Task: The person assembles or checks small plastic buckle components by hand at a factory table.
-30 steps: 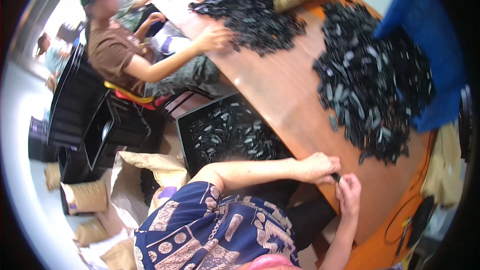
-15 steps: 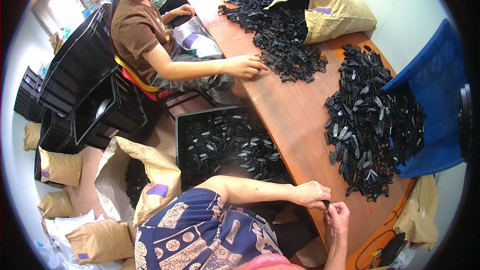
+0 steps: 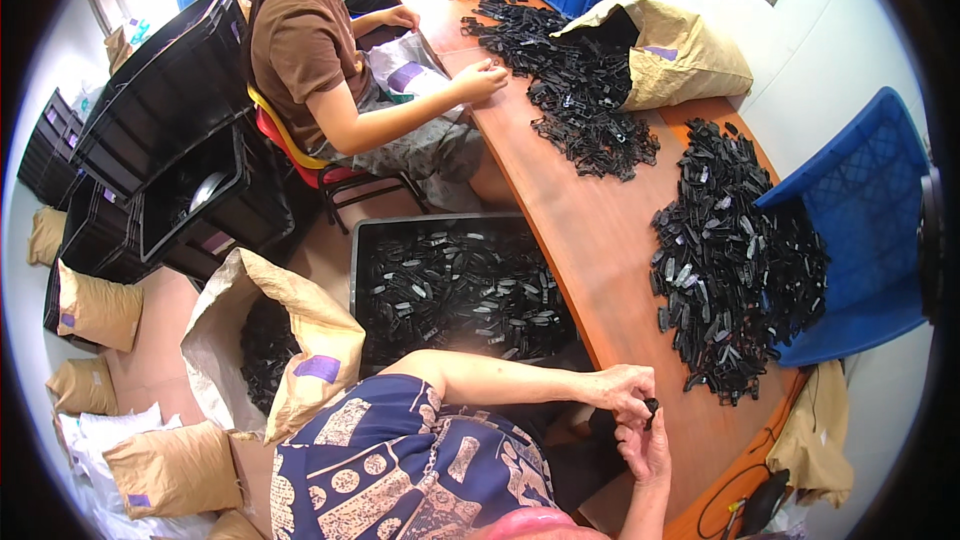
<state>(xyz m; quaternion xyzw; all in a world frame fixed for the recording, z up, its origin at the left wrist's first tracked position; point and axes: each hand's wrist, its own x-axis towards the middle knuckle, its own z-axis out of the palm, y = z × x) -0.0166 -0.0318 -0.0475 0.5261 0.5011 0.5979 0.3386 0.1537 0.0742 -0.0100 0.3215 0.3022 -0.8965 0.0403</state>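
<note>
Over the near edge of the wooden table (image 3: 600,270), my left hand (image 3: 622,388) and my right hand (image 3: 645,448) meet with bent fingers. Between their fingertips is a small black plastic piece (image 3: 652,406), mostly covered by the fingers, so its exact kind cannot be made out. Both hands seem to pinch it. Just beyond them on the table lies a heap of black elongated plastic pieces (image 3: 725,270), some with shiny faces. Below the table edge, a black crate (image 3: 357,280) holds many similar pieces.
A blue plastic crate (image 3: 860,240) lies tipped behind the heap. A co-worker in a brown shirt (image 3: 300,40) sits farther along, beside another black pile (image 3: 580,90) and a tan sack (image 3: 690,50). An open sack (image 3: 330,325) stands beside the floor crate; black bins (image 3: 150,100) are stacked left.
My hands have shifted slightly, and more of the black piece shows between them. The co-worker's hand has lifted and drawn back from the far pile. The whole view has tilted a little.
</note>
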